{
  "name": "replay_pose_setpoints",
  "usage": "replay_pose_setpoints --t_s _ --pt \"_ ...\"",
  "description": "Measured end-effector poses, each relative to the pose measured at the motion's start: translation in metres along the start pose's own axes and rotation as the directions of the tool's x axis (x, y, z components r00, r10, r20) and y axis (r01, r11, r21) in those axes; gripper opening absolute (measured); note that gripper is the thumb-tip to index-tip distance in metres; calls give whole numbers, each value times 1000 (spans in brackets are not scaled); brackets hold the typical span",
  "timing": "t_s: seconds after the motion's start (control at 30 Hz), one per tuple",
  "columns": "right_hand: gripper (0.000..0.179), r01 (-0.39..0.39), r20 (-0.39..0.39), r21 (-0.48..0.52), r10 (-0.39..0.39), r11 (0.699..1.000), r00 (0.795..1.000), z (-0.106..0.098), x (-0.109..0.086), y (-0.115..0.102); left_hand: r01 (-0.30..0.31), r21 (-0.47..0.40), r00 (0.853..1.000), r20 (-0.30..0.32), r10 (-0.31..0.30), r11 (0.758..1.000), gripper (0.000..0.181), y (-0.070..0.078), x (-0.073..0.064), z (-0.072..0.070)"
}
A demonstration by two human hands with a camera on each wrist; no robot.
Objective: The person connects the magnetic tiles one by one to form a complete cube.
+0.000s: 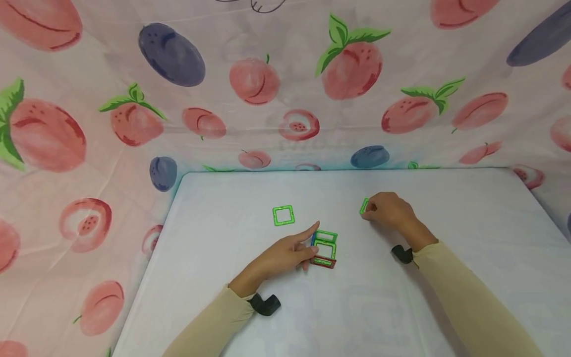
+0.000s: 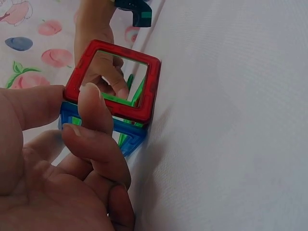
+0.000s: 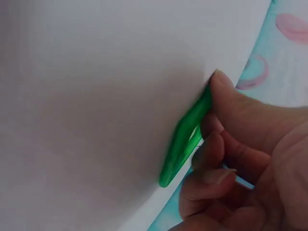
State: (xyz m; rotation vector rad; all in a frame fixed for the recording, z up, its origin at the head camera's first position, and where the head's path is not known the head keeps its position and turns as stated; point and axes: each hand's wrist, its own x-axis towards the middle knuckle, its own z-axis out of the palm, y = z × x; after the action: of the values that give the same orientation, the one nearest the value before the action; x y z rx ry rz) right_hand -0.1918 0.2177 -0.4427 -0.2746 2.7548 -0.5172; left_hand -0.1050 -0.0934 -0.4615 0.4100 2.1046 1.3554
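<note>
Just left of centre in the head view, a small build of square magnetic tiles stands on the white table [image 1: 214, 238]. It has green tiles [image 1: 325, 243], a red tile [image 2: 155, 86] on the near side and a blue tile [image 2: 131, 129] on the left. My left hand [image 1: 285, 254] holds this build from its left, thumb and fingers at the red and blue edges. Farther right and back, my right hand [image 1: 390, 210] pinches a green magnetic tile [image 3: 182, 144] between thumb and fingers, tilted on edge close to the tabletop. The fingers partly hide that tile in the head view.
A loose green square tile [image 1: 275, 216] lies flat behind my left hand. A fruit-print cloth [image 1: 267, 119] hangs along the table's back and left edges. Both wrists carry a black camera mount, such as the one by the left sleeve [image 1: 265, 304].
</note>
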Motion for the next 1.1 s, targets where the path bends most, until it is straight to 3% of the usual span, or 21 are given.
replay_pose_setpoints --t_s 0.17,0.33,0.53,0.7,0.83,0.93,1.1 --pt "33 7 54 -8 -7 1000 999 8 -11 -8 -2 9 1000 -5 2 1000 66 -1 1 0" --pt "38 35 52 28 -36 999 998 18 -22 -11 -10 8 1000 -5 10 1000 66 -2 2 0" --pt "38 86 59 194 -99 977 993 29 -34 -15 -13 4 1000 -4 13 1000 66 -2 2 0" --pt "39 43 113 325 -84 945 990 36 -47 -24 -17 -10 1000 0 17 1000 66 -1 1 0" --pt "39 -20 170 430 -59 902 984 41 -56 -34 -15 -18 1000 0 15 1000 66 -1 1 1" --pt "36 -57 210 529 -65 847 976 45 -60 -39 -15 -26 1000 1 15 1000 67 -2 1 1" --pt "35 -59 241 667 -140 742 960 52 -63 -44 -22 -31 1000 4 22 999 67 -4 2 1"
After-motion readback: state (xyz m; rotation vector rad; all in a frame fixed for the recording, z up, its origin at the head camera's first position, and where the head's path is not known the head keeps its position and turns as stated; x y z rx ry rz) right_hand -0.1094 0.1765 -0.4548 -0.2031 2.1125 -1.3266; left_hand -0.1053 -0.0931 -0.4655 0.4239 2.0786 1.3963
